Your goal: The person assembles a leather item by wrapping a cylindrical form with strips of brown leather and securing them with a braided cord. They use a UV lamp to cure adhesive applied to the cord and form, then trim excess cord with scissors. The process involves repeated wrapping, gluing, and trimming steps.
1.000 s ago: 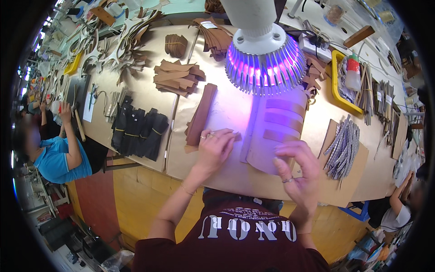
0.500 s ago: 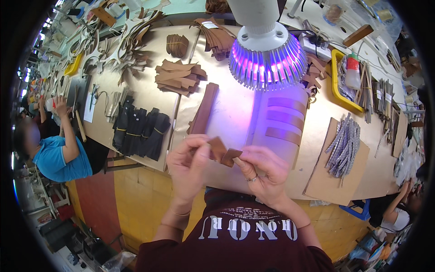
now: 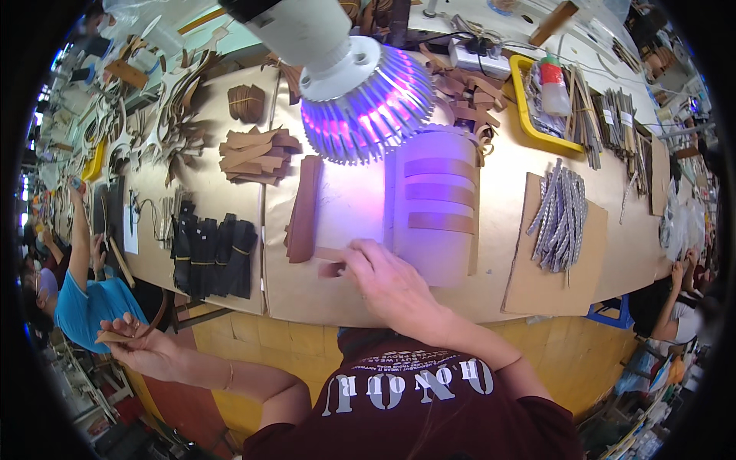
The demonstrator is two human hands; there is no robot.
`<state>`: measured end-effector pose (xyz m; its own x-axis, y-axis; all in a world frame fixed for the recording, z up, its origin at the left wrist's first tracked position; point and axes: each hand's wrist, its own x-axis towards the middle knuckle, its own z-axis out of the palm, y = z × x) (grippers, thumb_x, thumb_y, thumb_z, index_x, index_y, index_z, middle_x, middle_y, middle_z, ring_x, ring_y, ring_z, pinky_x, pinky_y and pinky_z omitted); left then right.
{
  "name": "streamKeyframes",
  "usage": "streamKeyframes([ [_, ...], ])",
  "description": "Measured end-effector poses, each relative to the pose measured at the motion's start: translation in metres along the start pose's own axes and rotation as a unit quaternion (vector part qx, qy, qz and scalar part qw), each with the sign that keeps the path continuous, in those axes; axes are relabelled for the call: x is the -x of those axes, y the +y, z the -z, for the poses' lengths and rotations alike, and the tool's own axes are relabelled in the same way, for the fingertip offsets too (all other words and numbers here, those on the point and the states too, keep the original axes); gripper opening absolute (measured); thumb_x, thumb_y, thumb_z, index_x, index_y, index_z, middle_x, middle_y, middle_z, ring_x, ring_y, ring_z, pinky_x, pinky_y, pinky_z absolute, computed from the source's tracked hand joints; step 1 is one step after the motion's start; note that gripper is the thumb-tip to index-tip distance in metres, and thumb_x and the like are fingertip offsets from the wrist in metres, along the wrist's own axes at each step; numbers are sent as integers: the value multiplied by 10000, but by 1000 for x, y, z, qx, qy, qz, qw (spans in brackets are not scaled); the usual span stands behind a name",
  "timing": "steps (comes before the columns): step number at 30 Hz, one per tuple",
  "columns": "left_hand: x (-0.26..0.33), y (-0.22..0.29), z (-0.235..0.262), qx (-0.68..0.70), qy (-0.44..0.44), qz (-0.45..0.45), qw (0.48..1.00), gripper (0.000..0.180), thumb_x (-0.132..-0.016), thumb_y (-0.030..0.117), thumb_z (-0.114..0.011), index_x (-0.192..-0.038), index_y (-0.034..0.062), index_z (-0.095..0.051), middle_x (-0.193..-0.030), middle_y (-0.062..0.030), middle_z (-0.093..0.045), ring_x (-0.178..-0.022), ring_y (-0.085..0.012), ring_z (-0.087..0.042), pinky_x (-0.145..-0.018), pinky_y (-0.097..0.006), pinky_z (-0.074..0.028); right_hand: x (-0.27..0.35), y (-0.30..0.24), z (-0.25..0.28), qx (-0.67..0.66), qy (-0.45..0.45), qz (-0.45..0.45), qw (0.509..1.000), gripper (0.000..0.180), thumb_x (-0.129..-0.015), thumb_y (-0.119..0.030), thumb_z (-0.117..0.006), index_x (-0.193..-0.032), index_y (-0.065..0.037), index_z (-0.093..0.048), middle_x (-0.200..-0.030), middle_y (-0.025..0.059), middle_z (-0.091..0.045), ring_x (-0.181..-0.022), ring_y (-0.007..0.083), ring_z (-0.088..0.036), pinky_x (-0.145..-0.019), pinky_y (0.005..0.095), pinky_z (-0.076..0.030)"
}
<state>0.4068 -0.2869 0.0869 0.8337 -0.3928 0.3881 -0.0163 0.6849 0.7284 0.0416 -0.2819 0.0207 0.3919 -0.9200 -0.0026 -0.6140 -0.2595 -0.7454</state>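
Observation:
My left hand [image 3: 142,349] is held out over the floor at the lower left, away from the table. A brown leather strip [image 3: 115,336] lies between its fingers, and part of it curves up behind the hand. My right hand [image 3: 391,282] reaches across the table's near edge, fingers bent and pointing left. At its fingertips is a short brown leather piece [image 3: 331,268], slightly blurred. Just beyond lies a stack of long brown leather strips [image 3: 304,211]. Three brown strips [image 3: 439,192] lie in a row on a pale board [image 3: 433,257] under a purple-lit lamp [image 3: 368,107].
Bundled black pieces [image 3: 211,253] lie left, with tan leather strips [image 3: 259,155] behind. Grey braided cords [image 3: 561,218] rest on cardboard [image 3: 517,287] at right, near a yellow tray [image 3: 575,146] holding a bottle [image 3: 553,88]. A co-worker in a blue shirt [image 3: 96,307] sits at left.
My hands have moved apart from in front of my chest. The left swung far left and down with a leather strip; the right moved left over the table. The view has shifted right.

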Motion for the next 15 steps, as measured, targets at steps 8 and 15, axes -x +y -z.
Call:
streamKeyframes([
  [8,186,-12,-87,-111,-409,265,866,116,-955,94,-529,-967,-20,-550,-959,-130,-594,-774,-152,-585,-693,-274,-519,6,-16,35,-150,98,92,980,643,-843,-251,-718,-1362,-7,-426,-1250,161,-523,-1107,332,-544,-983,446,-410],
  [15,210,-8,-109,21,-359,401,843,71,-942,41,-499,-997,-2,-510,-992,-152,-566,-868,-166,-576,-747,-290,-508,50,-1,73,-323,-23,-67,944,204,-893,-185,-690,-1009,-18,-671,-715,77,-627,-670,184,-595,-638,317,-452],
])
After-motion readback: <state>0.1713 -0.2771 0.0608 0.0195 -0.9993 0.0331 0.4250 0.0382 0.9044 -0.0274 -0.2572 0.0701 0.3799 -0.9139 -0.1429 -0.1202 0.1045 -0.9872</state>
